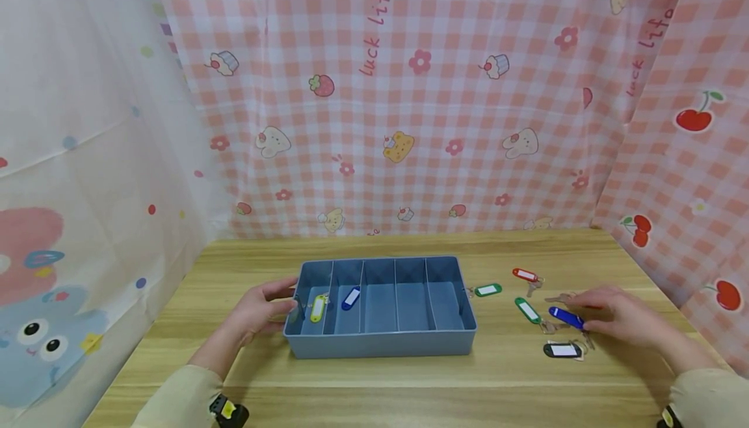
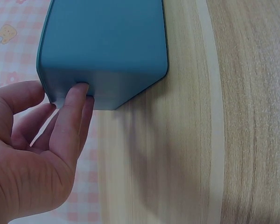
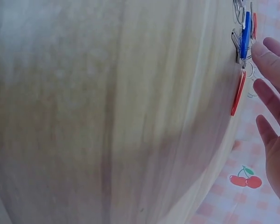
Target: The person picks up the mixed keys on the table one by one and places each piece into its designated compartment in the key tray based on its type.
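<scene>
A blue-grey box (image 1: pixel 380 345) with a row of compartments stands on the wooden table. My left hand (image 1: pixel 263 307) holds its left end, fingers against the outer wall and thumb at the rim, as the left wrist view shows. A yellow key tag (image 1: pixel 318 309) lies in the leftmost compartment, a blue key tag (image 1: pixel 351 298) in the one beside it. Over on the right, my right hand (image 1: pixel 623 317) hovers low with parted fingers, its thumb tip at another blue key tag (image 1: pixel 566 317). A red key tag (image 3: pixel 238 93) lies close by, mostly covered by that hand in the head view.
Around the right hand lie a green key tag (image 1: pixel 528 310), a black key tag (image 1: pixel 562 350) and a red key tag (image 1: pixel 525 274) with keys. Another green key tag (image 1: pixel 488 290) lies just right of the box. Patterned cloth (image 1: pixel 409 103) hangs behind and beside the table.
</scene>
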### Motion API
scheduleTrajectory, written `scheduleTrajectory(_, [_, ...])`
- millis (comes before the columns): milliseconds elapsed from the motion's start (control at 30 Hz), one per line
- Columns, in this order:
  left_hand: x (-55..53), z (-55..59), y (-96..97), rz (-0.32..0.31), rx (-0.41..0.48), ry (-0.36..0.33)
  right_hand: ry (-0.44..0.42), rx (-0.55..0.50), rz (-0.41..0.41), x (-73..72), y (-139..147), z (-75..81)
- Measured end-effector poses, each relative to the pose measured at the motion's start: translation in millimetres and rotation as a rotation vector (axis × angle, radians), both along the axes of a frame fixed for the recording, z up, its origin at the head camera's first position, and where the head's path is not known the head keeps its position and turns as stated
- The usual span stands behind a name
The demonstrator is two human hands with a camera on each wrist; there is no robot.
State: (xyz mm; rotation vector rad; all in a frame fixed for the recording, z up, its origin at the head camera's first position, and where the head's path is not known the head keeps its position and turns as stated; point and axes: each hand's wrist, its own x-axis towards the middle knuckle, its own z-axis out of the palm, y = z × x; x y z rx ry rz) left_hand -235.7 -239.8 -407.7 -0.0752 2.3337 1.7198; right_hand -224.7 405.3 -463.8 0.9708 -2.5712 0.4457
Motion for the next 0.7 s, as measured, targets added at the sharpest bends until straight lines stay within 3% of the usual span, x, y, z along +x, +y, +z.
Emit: scheduleTrajectory(700, [0.3,0.6,0.9,0.004,-0.014,0.012,-0.035,0.086,-0.075,1.0,-1.5,-2.1])
